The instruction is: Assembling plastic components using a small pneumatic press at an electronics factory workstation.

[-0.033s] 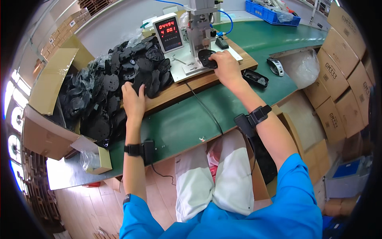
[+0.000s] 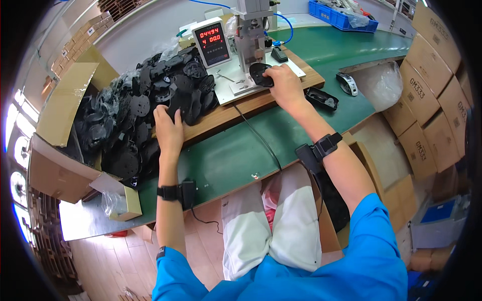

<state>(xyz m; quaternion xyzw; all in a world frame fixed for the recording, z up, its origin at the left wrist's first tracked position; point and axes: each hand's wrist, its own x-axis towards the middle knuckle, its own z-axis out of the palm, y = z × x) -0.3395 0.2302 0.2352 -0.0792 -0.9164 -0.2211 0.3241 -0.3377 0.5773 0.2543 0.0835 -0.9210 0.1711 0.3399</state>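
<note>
While a black oval piece (image 2: 259, 73) is being pinched at its right side by the fingers and thumb of the right hand (image 2: 287, 85), it is being held just in front of the metal column of a bench press (image 2: 249, 42), over a pale base plate (image 2: 224, 93). The piece is lying to the left of that hand, its long axis apparently slanting from far left to near right. A low metal fixture (image 2: 242, 89) is being partly overhung or closely bordered by it — which of the two cannot be told. To this fixture the right hand is clearly the nearer; the left hand (image 2: 168, 131) is being held well apart, off to the left. There, another black piece (image 2: 178, 102) is being met between thumb and fingers, at the edge of a heap of black parts (image 2: 133, 108) — whether it is being gripped or only touched cannot be told. Beyond, red digits are being shown by a display box (image 2: 212, 42).
</note>
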